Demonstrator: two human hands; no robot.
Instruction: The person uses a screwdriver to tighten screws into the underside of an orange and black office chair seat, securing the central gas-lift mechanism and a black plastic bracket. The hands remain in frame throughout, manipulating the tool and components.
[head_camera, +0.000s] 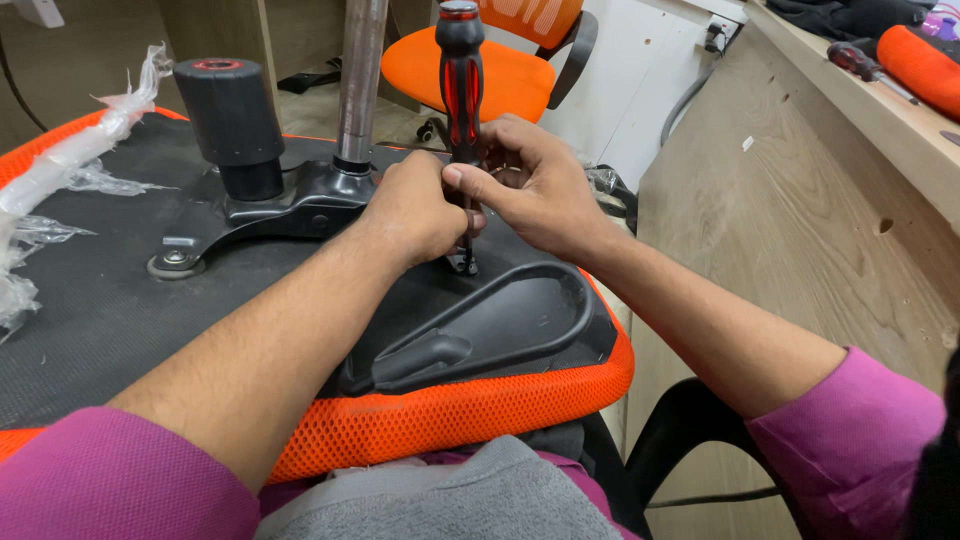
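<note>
Both hands are closing around the lower shaft of a screwdriver (460, 75). The left hand (418, 208) is curling its fingers in a loose fist around the shaft, and the right hand (530, 185) is pinching the same part from the other side with thumb and fingertips. I cannot tell how tightly either hand is pressing.

The screwdriver is standing almost upright, its black and red handle rising free above the hands and its tip going down onto a small fastener on the armrest (490, 325). This black plastic armrest is lying flat on the upturned chair seat (120, 310), which is resting on the person's lap.

To the left of the armrest, the metal seat mechanism (290, 205) is sitting on the black underside, with a chrome gas cylinder (360, 80) and a thick black knob (228, 110) standing up from it. Further left, clear plastic wrap (60, 175) is lying along the orange edge.

The tool looks stiff and fairly light, and its ribbed handle seems the surer place to take it, since the thin shaft is probably slippery. The seat looks bulky and its mesh edge soft, so it may be rocking under pressure.
</note>
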